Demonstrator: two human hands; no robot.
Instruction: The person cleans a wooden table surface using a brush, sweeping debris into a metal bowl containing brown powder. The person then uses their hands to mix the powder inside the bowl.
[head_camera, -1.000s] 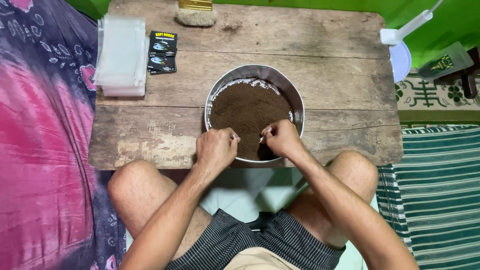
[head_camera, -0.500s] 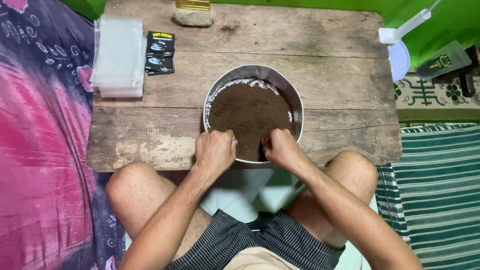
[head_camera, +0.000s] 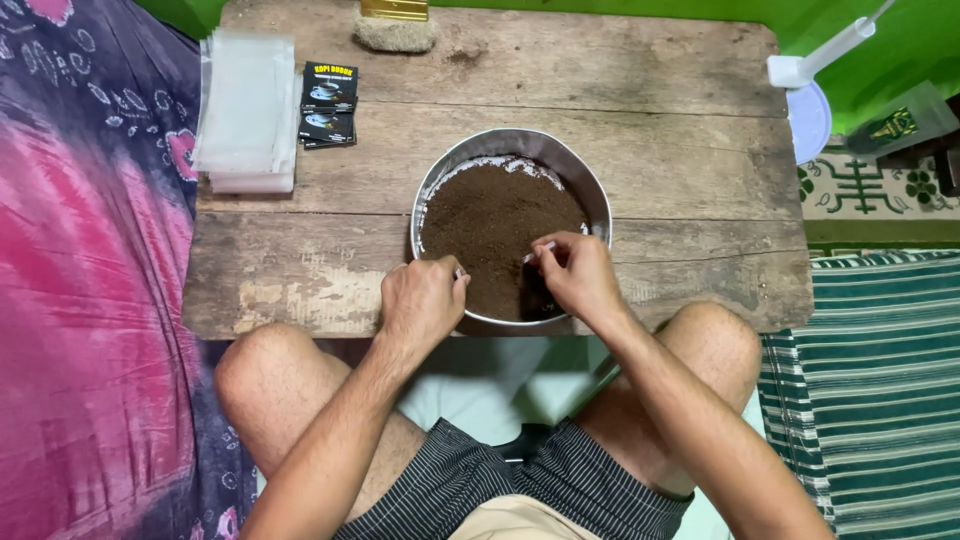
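A round metal bowl (head_camera: 598, 196) full of dark brown powder (head_camera: 495, 215) stands on a low wooden table (head_camera: 640, 90). Both my hands are at its near rim. My left hand (head_camera: 423, 303) is closed, thumb and fingers pinching a small pale edge. My right hand (head_camera: 578, 277) pinches a similar pale edge over the powder, and something dark hangs under it. It looks like a small clear pouch (head_camera: 533, 290) held between both hands, but it is mostly hidden.
A stack of clear plastic bags (head_camera: 246, 110) and several small black sachets (head_camera: 328, 105) lie at the table's left rear. A rough stone-like block (head_camera: 396, 32) sits at the back edge. A white stand (head_camera: 805, 85) is at the right, with patterned cloth (head_camera: 80, 280) on the left and a striped mat (head_camera: 880, 400) on the right. My bare knees are under the table's front edge.
My right hand dipped toward the bowl's near rim, then moved a little right over the powder. My left hand has hardly moved.
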